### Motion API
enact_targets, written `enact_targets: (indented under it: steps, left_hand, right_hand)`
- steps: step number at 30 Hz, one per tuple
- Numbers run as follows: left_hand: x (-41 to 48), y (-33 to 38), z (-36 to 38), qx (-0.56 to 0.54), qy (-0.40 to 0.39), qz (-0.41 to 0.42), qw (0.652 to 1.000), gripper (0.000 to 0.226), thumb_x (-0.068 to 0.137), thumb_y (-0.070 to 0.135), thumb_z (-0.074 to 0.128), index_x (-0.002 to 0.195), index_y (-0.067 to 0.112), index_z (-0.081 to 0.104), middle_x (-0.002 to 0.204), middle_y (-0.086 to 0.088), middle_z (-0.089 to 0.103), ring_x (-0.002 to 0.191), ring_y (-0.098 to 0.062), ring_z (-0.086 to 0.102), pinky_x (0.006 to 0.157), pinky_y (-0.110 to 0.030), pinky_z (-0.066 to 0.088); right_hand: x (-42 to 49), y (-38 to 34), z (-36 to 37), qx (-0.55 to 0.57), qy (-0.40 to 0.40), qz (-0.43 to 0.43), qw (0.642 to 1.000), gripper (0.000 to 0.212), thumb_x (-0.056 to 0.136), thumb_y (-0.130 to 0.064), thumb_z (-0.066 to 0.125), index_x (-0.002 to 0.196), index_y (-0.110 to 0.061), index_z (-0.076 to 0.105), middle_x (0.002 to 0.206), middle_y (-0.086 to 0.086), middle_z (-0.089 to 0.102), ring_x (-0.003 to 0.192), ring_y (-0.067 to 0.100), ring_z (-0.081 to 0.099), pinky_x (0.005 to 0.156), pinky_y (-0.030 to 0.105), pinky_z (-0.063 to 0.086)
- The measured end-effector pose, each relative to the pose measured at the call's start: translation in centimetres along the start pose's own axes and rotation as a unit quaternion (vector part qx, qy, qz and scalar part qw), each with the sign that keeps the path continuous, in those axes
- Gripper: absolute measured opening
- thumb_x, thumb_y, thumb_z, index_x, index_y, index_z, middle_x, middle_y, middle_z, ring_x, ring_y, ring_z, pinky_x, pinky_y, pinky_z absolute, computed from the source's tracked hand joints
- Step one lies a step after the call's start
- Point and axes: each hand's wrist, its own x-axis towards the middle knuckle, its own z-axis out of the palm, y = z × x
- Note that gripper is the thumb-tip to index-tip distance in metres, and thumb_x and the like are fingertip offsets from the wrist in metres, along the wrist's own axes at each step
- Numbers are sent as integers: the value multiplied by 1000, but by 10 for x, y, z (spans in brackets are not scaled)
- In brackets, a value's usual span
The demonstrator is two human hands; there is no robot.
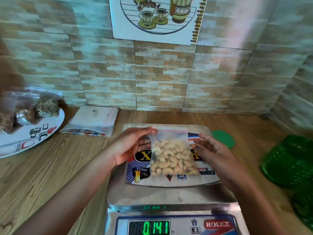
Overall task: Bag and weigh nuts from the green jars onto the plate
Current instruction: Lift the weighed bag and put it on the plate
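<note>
Cashew bag (171, 155) lies flat on the scale's steel pan (169, 192), long axis running front to back, its pink zip edge toward the tiled wall. Left hand (132, 143) reaches its nearly straight fingers to the bag's far-left corner; whether they pinch it, I cannot tell. Right hand (211, 147) hovers open just beside the right edge. The display (156, 227) reads 0.141.

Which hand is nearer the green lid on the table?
Right. The right hand is just left of the green lid, close beside it; the left hand is farther left, beyond the bag of cashews on the scale.
</note>
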Motion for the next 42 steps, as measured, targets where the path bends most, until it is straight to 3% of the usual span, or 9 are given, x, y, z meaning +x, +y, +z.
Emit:
enact_targets:
  steps: [7,12,15,17,20,26,33,36,42]
  left_hand:
    - [-13,3,7,-21,-58,111,992,39,76,15,55,111,-1,60,117,-11,65,92,-14,66,78,-22,54]
    - [-34,-1,14,-15,-69,202,977,22,79,11,62,98,11,72,110,-5,69,103,-16,62,86,-26,52]
    - [-44,-10,15,-2,-64,251,966,40,74,8,65,112,22,67,106,-5,69,104,-17,62,88,-30,51]
    - [-49,-17,16,14,-63,280,958,74,74,2,69,136,33,42,104,-19,60,103,-29,58,92,-33,49]
    - [-52,-28,19,104,-40,257,960,108,67,-13,71,147,31,12,114,-21,57,101,-28,61,87,-33,53]
    - [-55,-49,18,297,-4,202,933,74,65,-1,81,117,36,43,110,8,63,105,-14,62,91,-36,51]
    - [-76,-49,11,239,66,218,944,77,63,-11,78,116,33,41,106,0,64,96,-12,65,88,-34,53]
    - [-95,-49,-7,184,88,216,955,80,64,-13,76,122,29,41,110,-13,64,99,-25,65,89,-43,52]
    - [-133,-41,-58,129,136,213,959,85,55,4,78,128,21,38,103,-17,66,92,-32,63,87,-48,51]
  right_hand:
    - [8,5,11,77,-48,-11,996,83,60,-15,73,136,-13,40,116,1,64,101,8,63,74,15,52]
    - [-3,7,13,35,-113,-60,991,80,56,8,80,123,-21,47,106,3,71,100,16,66,81,31,55]
    - [-7,12,16,-11,-117,-94,989,81,50,6,87,117,-22,50,106,2,71,101,15,66,83,31,54]
    - [-11,15,17,-36,-110,-112,987,73,52,5,87,113,-18,54,102,-1,72,97,13,67,80,26,54]
    - [-15,17,18,-61,-93,-130,985,61,54,11,84,102,-17,58,89,-10,73,85,4,68,71,17,51]
    - [-23,17,21,-59,-82,-150,984,60,58,15,79,97,-25,57,95,-9,68,84,-4,65,67,11,48]
    - [-29,8,38,-3,-130,-165,978,55,57,11,80,98,-21,59,92,-2,72,89,8,68,72,19,53]
    - [-33,-1,60,24,-169,-173,970,58,49,-6,82,101,-19,60,94,-7,73,89,10,68,75,22,54]
    - [-29,-3,124,46,-206,-177,961,54,61,13,75,104,-16,59,97,8,72,92,20,68,72,26,55]
